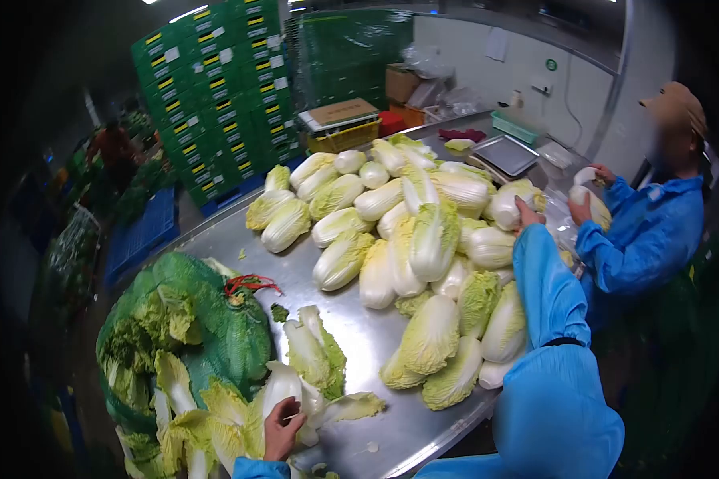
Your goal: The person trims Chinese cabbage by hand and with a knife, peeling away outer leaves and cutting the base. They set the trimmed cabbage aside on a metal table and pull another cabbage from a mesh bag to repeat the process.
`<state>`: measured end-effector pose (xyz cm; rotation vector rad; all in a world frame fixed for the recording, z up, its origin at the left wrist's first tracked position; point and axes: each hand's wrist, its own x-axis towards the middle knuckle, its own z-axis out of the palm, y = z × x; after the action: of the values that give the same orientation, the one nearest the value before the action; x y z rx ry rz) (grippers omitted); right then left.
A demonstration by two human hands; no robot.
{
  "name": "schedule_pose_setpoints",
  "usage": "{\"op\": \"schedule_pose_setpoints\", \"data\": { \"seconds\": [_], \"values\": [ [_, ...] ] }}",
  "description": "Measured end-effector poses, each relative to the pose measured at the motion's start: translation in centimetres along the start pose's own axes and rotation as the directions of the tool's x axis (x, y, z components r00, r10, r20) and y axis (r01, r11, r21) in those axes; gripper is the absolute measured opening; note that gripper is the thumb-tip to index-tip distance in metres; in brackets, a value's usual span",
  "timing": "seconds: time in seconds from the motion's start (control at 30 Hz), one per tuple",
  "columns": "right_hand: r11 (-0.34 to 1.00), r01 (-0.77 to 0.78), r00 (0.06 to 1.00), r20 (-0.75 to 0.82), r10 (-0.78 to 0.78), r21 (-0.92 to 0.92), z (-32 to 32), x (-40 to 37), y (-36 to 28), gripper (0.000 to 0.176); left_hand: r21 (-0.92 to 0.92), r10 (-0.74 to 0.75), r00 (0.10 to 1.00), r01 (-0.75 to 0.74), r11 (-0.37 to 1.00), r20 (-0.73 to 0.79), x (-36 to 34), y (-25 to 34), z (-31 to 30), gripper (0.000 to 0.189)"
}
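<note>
My left hand [283,427] is low at the table's near side, fingers curled against a pale napa cabbage leaf [283,383] among loose outer leaves. My right arm reaches far across to the right, and my right hand [528,214] grips a napa cabbage [508,206] at the right of the pile; part of its grip is hidden. Trimmed napa cabbages [435,243] lie heaped between my hands and beyond. Beside my left hand, a green mesh bag [243,339] with a red tie bulges with leaves [168,315].
A co-worker in blue sleeves [643,239] stands at the right, holding a cabbage [591,206] near clear plastic. A scale [506,155] and green tray [514,128] sit at the back of the metal table [215,231]. Stacked green crates [215,104] rise behind.
</note>
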<state>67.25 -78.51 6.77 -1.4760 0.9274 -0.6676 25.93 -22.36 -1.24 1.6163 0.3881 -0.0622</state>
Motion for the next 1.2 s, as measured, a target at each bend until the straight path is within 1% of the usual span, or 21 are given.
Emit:
{"op": "schedule_pose_setpoints", "data": {
  "seconds": [0.07, 0.13, 0.17, 0.23, 0.3, 0.33, 0.37, 0.5, 0.57, 0.6, 0.73, 0.77, 0.83, 0.87, 0.9, 0.97, 1.03, 1.07, 1.1, 1.17, 1.2],
  "values": [
    [0.878, 0.254, 0.923, -0.169, -0.345, -0.406, 2.8, 7.1, 4.3, 0.07, 0.091, 0.012, 0.991, 0.0, 0.996, -0.133, -1.8, -1.4, -2.8, 0.051],
    [0.873, 0.273, 0.949, -0.033, -0.312, -0.405, 3.0, 7.2, 4.3, 0.065, 0.512, 0.185, 0.946, -0.024, 0.859, -0.266, -3.7, -2.6, -4.9, 0.057],
    [0.87, 0.281, 0.959, 0.073, -0.275, -0.406, 2.7, 6.9, 4.2, 0.06, 0.508, 0.18, 0.945, -0.017, 0.861, -0.274, -4.4, -3.6, -5.5, 0.057],
    [0.912, 0.255, 0.966, 0.129, -0.225, -0.321, 1.8, 0.2, 1.1, 0.052, 0.709, 0.406, 0.866, -0.09, 0.7, -0.291, -5.5, -5.4, -6.5, 0.06],
    [0.947, 0.216, 0.968, 0.176, -0.177, -0.236, 2.0, -5.4, -0.4, 0.045, 0.783, 0.378, 0.883, -0.02, 0.622, -0.278, -6.5, -5.9, -6.3, 0.062],
    [0.919, 0.312, 0.938, 0.23, -0.258, -0.24, 2.0, -6.9, -0.5, 0.039, 0.848, 0.352, 0.898, 0.043, 0.528, -0.265, -6.8, -6.1, -6.3, 0.063],
    [0.883, 0.403, 0.9, 0.282, -0.334, -0.241, 1.7, -8.1, -0.4, 0.033, 0.849, 0.35, 0.902, 0.034, 0.527, -0.253, -7.1, -6.7, -6.8, 0.063],
    [0.882, 0.36, 0.911, 0.316, -0.263, -0.304, 1.1, -9.0, -0.8, 0.037, 0.888, 0.268, 0.944, 0.05, 0.457, -0.191, -7.2, -9.6, -8.7, 0.062],
    [0.854, 0.431, 0.852, 0.442, -0.28, -0.291, 0.9, -8.4, -1.4, 0.041, 0.895, 0.248, 0.953, 0.05, 0.444, -0.176, -6.7, -9.8, -8.5, 0.062],
    [0.716, 0.63, 0.742, 0.505, -0.441, -0.301, 1.8, -5.5, -0.2, 0.044, 0.856, 0.297, 0.928, 0.044, 0.514, -0.226, -7.1, -8.7, -8.5, 0.059],
    [0.628, 0.723, 0.668, 0.527, -0.526, -0.289, 5.2, -1.0, -0.6, 0.052, 0.707, 0.408, 0.852, -0.066, 0.704, -0.327, -5.5, -4.1, -7.7, 0.048],
    [0.55, 0.773, 0.621, 0.548, -0.56, -0.314, 6.1, -0.3, -0.8, 0.059, 0.712, 0.413, 0.851, -0.068, 0.699, -0.325, -4.7, -2.6, -6.6, 0.048],
    [0.476, 0.816, 0.573, 0.57, -0.59, -0.328, 7.7, 0.1, -1.5, 0.066, 0.266, 0.121, 0.878, 0.007, 0.964, -0.464, -2.4, 1.1, -3.9, 0.041],
    [0.426, 0.83, 0.557, 0.581, -0.593, -0.36, 8.3, 0.1, -1.7, 0.07, 0.193, 0.177, 0.881, -0.1, 0.976, -0.438, -1.0, 0.7, -3.4, 0.036],
    [0.374, 0.842, 0.539, 0.594, -0.597, -0.388, 9.1, 0.6, -1.8, 0.075, 0.199, 0.182, 0.877, -0.102, 0.975, -0.445, 0.0, 1.3, -2.4, 0.036],
    [0.406, 0.82, 0.571, 0.63, -0.526, -0.404, 11.5, 3.1, -1.4, 0.076, 0.084, 0.148, 0.943, -0.129, 0.988, -0.297, 2.4, 3.0, -0.3, 0.036],
    [0.725, 0.556, 0.772, 0.575, -0.27, -0.407, 12.9, 4.2, -1.1, 0.076, 0.019, 0.133, 0.949, -0.133, 0.991, -0.285, 3.8, 5.2, 2.5, 0.038],
    [0.735, 0.502, 0.779, 0.607, -0.156, -0.455, 13.5, 4.9, -1.2, 0.087, -0.021, 0.085, 0.965, -0.093, 0.995, -0.249, 4.6, 5.8, 3.4, 0.039],
    [0.741, 0.501, 0.777, 0.609, -0.158, -0.447, 14.3, 5.8, -0.5, 0.087, -0.06, 0.037, 0.977, -0.051, 0.997, -0.211, 5.5, 6.1, 4.0, 0.04],
    [0.522, 0.771, 0.566, 0.768, -0.3, -0.365, 16.1, 7.8, 1.6, 0.101, -0.054, 0.041, 0.976, -0.054, 0.997, -0.212, 7.2, 6.6, 4.9, 0.041],
    [0.511, 0.777, 0.541, 0.805, -0.244, -0.367, 15.9, 6.8, 0.8, 0.107, -0.037, 0.031, 0.981, -0.039, 0.999, -0.193, 7.9, 7.3, 5.4, 0.043]
  ]
}}
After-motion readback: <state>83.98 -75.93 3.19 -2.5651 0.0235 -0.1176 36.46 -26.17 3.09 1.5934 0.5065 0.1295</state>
